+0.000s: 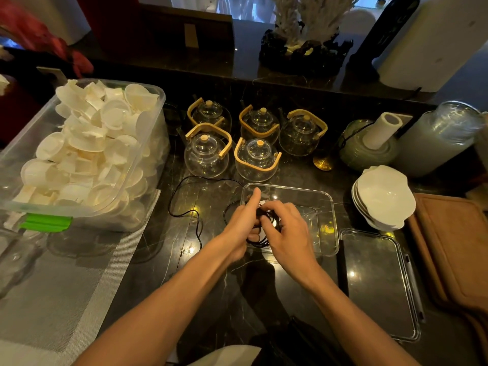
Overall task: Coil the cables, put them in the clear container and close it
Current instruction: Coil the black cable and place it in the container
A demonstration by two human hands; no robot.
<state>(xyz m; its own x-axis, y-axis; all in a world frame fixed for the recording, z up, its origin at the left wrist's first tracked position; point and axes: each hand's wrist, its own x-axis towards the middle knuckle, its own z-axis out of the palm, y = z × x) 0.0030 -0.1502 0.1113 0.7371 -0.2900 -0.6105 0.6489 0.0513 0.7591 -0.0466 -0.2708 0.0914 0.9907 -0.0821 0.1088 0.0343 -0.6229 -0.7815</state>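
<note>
The right hand's fingers (pixel 274 216) curl down over a small bundle of black cable (pixel 266 220), pinching its loops; the right hand (pixel 287 233) sits over the near-left part of the clear container (pixel 331 220). The left hand (pixel 244 220) grips the same bundle from the other side, fingers folded under the loops and the thumb (pixel 254 198) stretched forward, reaching up to the container's left rim. The bundle hangs between both hands, just over the container's near-left corner, and a few loops sag below the palms.

From the bundle the loose part of the cable runs left of the container in a wide loop on the dark marble counter (pixel 211 260), then bends back toward the person.

Just right of the container, touching or nearly touching its near-right corner, the clear lid (pixel 375 281) lies flat on the counter. Beyond the container stand five glass teapots (pixel 257 159) with wooden handles. To the container's right is a stack of white bowls (pixel 383 196), and past the lid, a wooden board (pixel 454 247). Well left of the container sits a large plastic bin (pixel 148 154) filled with white cups, on a grey woven mat (pixel 79 286).
</note>
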